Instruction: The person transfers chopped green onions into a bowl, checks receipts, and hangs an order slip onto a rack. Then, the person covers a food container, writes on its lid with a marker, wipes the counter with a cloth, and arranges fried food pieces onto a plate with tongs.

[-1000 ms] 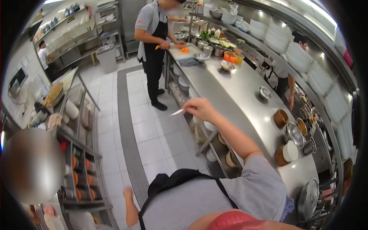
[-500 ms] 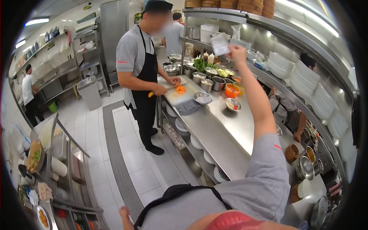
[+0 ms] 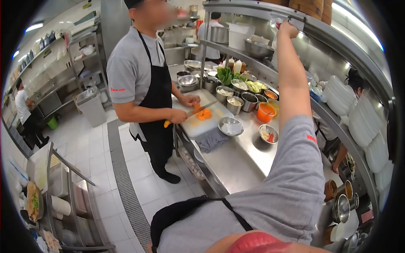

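Observation:
My right hand (image 3: 287, 28) is raised on an outstretched arm at the steel rail of the upper shelf (image 3: 257, 8). Its fingers are closed on a white slip (image 3: 297, 22), which lies against the rail, partly hidden by the hand. Only a sliver of my left hand (image 3: 149, 246) shows at the bottom edge, beside the black apron; its fingers cannot be made out.
Across the counter's left end, a co-worker (image 3: 145, 80) cuts orange pieces (image 3: 204, 114) with a knife on a white board (image 3: 200, 126). Metal bowls and food containers (image 3: 249, 101) line the counter (image 3: 249, 156). Stacked white dishes (image 3: 363, 118) stand on the right shelf.
My right hand has risen from over the floor, past the lower shelf, to the upper rail with the slip. The view has shifted toward the co-worker and counter. My left hand has mostly left view.

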`<action>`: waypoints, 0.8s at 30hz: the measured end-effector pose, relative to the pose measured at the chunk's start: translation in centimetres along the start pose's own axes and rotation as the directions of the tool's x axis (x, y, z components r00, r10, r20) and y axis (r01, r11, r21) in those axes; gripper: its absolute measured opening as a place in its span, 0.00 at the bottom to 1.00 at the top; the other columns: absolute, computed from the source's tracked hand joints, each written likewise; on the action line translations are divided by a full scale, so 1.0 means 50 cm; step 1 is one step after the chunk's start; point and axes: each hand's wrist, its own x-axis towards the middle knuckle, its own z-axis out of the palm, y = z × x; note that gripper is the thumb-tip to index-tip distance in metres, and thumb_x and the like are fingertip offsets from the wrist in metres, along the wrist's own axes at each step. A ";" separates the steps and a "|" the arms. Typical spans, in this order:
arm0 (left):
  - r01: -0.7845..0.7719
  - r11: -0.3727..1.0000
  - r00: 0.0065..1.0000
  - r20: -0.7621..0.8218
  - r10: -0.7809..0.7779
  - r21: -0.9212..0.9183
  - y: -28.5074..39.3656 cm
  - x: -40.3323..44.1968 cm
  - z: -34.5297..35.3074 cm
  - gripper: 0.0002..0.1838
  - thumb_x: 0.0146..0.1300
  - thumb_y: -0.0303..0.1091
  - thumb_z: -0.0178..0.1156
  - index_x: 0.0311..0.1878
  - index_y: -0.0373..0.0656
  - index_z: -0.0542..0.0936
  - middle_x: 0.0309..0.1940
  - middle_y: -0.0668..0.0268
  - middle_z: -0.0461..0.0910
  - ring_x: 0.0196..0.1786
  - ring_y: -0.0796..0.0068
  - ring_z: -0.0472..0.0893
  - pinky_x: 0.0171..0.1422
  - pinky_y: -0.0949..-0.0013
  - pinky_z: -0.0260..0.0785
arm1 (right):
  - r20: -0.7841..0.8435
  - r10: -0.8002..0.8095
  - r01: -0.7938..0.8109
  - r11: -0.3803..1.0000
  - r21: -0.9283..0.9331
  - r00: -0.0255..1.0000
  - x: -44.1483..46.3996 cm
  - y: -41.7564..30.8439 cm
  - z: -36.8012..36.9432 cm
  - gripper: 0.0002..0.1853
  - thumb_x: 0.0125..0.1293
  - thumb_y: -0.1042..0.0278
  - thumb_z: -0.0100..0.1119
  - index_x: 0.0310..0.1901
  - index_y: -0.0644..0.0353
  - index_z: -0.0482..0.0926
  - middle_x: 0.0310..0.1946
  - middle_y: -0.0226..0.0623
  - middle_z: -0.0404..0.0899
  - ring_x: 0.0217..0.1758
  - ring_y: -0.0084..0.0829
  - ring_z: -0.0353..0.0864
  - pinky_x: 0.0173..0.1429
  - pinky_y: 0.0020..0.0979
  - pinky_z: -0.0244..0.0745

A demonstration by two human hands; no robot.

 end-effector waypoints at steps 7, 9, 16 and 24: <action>0.108 0.992 0.994 0.040 -0.105 -0.060 0.032 -0.046 0.003 0.08 0.55 0.33 0.52 0.24 0.40 0.74 0.15 0.68 0.69 0.14 0.79 0.66 0.16 0.74 0.57 | 0.165 -0.445 0.474 0.806 -0.356 0.880 -0.052 0.046 -0.036 0.07 0.49 0.74 0.51 0.31 0.63 0.75 0.17 0.40 0.77 0.17 0.33 0.79 0.22 0.28 0.74; 0.111 0.991 0.993 0.036 -0.109 -0.077 0.043 -0.042 0.002 0.08 0.55 0.33 0.52 0.25 0.40 0.75 0.15 0.68 0.70 0.14 0.78 0.66 0.16 0.73 0.58 | 0.344 -0.454 0.569 0.617 -0.543 0.822 -0.018 0.047 -0.020 0.10 0.52 0.68 0.48 0.31 0.62 0.78 0.12 0.35 0.76 0.18 0.29 0.80 0.27 0.27 0.74; 0.070 0.991 0.998 0.004 -0.070 -0.118 0.047 -0.028 -0.009 0.09 0.55 0.35 0.52 0.25 0.40 0.75 0.15 0.67 0.70 0.14 0.77 0.67 0.17 0.72 0.59 | 0.378 -0.157 0.364 0.735 -0.573 0.912 0.005 0.064 0.022 0.12 0.52 0.73 0.47 0.35 0.66 0.78 0.23 0.41 0.78 0.21 0.31 0.81 0.28 0.26 0.76; 0.108 0.984 0.994 0.026 -0.105 -0.140 0.058 -0.040 0.033 0.10 0.55 0.36 0.51 0.25 0.39 0.75 0.15 0.65 0.71 0.14 0.75 0.67 0.17 0.70 0.60 | 0.431 -0.106 0.330 0.808 -0.488 0.896 -0.020 0.050 0.036 0.14 0.52 0.75 0.46 0.41 0.66 0.77 0.34 0.46 0.78 0.23 0.31 0.81 0.28 0.24 0.78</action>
